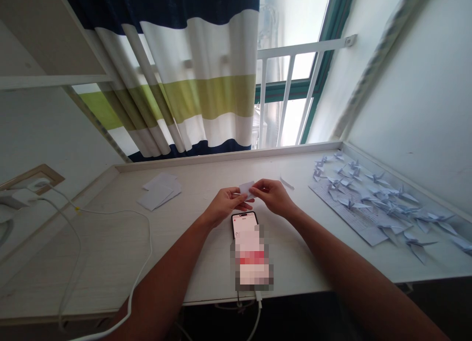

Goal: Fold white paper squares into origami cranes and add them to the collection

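Note:
A small folded piece of white paper is held up between my two hands, above the far end of a phone. My left hand pinches its left and lower side, with the other fingers stretched beneath. The thumb and fingertips of my right hand grip its right edge. Right below lies the phone, its screen lit and mostly blurred out, with a white cable at its near end. A thin paper strip rests on the desk just beyond my right hand.
Several folded paper cranes crowd the right side, some on a printed sheet. A few loose paper squares lie at the left of the white desk. White cables run from a wall socket past my left arm. A striped curtain hangs behind.

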A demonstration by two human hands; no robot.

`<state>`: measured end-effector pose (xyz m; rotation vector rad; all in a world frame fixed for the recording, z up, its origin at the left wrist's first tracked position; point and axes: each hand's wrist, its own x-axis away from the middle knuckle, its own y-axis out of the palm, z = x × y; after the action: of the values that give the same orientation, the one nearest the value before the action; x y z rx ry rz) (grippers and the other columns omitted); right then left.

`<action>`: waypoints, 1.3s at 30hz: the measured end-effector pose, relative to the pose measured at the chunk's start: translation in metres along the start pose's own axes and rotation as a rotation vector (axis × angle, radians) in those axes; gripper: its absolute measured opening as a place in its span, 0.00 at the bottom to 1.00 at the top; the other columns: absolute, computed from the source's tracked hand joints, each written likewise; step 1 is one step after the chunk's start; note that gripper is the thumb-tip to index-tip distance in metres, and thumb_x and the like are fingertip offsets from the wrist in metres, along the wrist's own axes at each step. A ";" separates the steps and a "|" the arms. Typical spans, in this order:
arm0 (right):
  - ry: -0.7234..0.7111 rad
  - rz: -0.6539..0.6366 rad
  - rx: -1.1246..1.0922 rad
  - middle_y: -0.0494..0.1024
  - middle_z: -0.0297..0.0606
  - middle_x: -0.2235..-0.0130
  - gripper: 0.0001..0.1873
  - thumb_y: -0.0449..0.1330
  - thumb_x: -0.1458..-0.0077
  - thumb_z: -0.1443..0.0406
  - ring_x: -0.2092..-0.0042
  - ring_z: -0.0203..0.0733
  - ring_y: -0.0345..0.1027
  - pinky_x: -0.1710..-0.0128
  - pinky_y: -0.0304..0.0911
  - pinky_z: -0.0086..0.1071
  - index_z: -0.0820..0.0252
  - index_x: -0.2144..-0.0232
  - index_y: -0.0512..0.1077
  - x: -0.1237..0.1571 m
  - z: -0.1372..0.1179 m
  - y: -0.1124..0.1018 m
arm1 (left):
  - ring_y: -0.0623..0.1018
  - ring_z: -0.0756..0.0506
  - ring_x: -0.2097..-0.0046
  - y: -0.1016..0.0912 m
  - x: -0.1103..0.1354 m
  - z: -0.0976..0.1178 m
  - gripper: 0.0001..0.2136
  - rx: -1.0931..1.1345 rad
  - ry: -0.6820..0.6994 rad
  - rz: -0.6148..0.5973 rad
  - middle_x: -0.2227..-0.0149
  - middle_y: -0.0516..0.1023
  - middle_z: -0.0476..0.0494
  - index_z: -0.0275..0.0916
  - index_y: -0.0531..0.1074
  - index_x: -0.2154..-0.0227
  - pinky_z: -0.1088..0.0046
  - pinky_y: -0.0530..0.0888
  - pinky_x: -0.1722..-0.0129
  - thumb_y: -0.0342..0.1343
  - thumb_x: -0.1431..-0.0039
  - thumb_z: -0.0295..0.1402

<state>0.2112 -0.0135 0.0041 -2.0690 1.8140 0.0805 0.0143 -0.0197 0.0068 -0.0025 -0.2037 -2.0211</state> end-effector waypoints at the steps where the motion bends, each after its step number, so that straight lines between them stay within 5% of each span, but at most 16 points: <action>1: 0.000 0.005 0.005 0.82 0.40 0.69 0.14 0.68 0.47 0.54 0.67 0.44 0.76 0.64 0.71 0.37 0.60 0.72 0.78 0.000 -0.001 0.000 | 0.84 0.45 0.65 0.000 0.000 0.000 0.23 -0.005 0.002 -0.003 0.59 0.84 0.31 0.30 0.78 0.56 0.70 0.79 0.61 0.70 0.47 0.44; 39: -0.032 -0.005 -0.166 0.81 0.38 0.66 0.17 0.72 0.52 0.53 0.64 0.43 0.76 0.60 0.74 0.39 0.58 0.67 0.76 0.002 -0.005 0.002 | 0.85 0.40 0.60 0.003 0.002 0.002 0.23 0.025 0.004 0.012 0.61 0.85 0.32 0.30 0.79 0.58 0.61 0.79 0.55 0.73 0.52 0.42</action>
<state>0.2085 -0.0176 0.0076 -2.1707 1.8383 0.2698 0.0162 -0.0225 0.0090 0.0163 -0.2260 -2.0067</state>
